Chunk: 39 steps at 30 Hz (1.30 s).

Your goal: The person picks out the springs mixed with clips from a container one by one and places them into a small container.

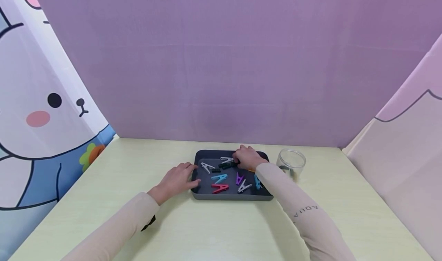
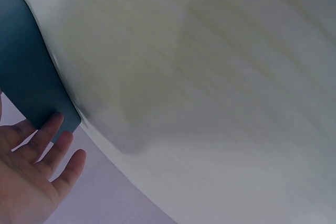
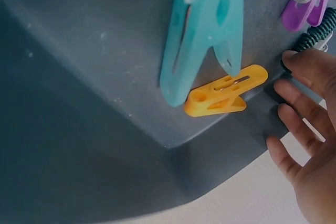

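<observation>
A dark grey tray [image 1: 231, 196] stands on the table with several plastic clothespins and dark green coils in it. My left hand [image 1: 177, 179] rests at the tray's left edge, its fingers spread along the outer wall [image 2: 37, 72]. Over the tray's far right part, my right hand [image 1: 246, 158] pinches a dark green spiral coil [image 3: 315, 36] between thumb and index finger; the fingertips partly hide the coil. Near that hand lie an orange clothespin [image 3: 226, 90], a turquoise clothespin [image 3: 202, 35] and a purple clothespin [image 3: 299, 11]. Another short dark coil [image 1: 216, 170] lies left of it.
Close to the tray's right side stands a clear jar [image 1: 291, 159] with dark items at its bottom. Inside the tray also lie a red clothespin [image 1: 220, 188] and a light blue clothespin [image 1: 219, 178]. A purple cloth [image 1: 221, 69] hangs behind the table.
</observation>
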Motion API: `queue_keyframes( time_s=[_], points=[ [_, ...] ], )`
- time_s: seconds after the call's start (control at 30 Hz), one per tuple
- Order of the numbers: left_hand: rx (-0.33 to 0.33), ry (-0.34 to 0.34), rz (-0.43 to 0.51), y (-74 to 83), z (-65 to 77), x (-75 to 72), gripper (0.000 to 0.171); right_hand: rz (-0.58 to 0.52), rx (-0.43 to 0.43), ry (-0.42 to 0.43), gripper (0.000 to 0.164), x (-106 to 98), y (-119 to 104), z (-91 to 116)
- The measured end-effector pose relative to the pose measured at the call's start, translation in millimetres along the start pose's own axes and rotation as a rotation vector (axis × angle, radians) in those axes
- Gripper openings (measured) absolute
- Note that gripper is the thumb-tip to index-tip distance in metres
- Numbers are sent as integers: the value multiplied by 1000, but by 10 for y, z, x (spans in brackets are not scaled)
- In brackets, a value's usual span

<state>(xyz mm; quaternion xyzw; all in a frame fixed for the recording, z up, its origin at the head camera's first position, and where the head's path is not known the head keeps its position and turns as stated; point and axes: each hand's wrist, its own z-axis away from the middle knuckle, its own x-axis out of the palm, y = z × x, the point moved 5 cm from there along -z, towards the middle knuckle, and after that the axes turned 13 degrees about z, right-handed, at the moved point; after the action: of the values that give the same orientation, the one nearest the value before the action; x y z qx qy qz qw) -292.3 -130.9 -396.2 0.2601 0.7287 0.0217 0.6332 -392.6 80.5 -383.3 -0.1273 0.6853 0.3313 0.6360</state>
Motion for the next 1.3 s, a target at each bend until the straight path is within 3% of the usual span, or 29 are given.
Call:
queue_keyframes(
  time_s=[0.2, 0.8, 1.3],
  points=[
    [13, 10, 9, 1, 7, -8, 55, 3, 15, -15, 5, -42, 2, 11],
    [15, 10, 7, -17, -4, -10, 56, 77, -18, 69, 12, -195, 132, 113],
    [40, 20, 6, -14, 10, -22, 55, -7, -29, 130, 13, -498, 290, 373]
  ],
)
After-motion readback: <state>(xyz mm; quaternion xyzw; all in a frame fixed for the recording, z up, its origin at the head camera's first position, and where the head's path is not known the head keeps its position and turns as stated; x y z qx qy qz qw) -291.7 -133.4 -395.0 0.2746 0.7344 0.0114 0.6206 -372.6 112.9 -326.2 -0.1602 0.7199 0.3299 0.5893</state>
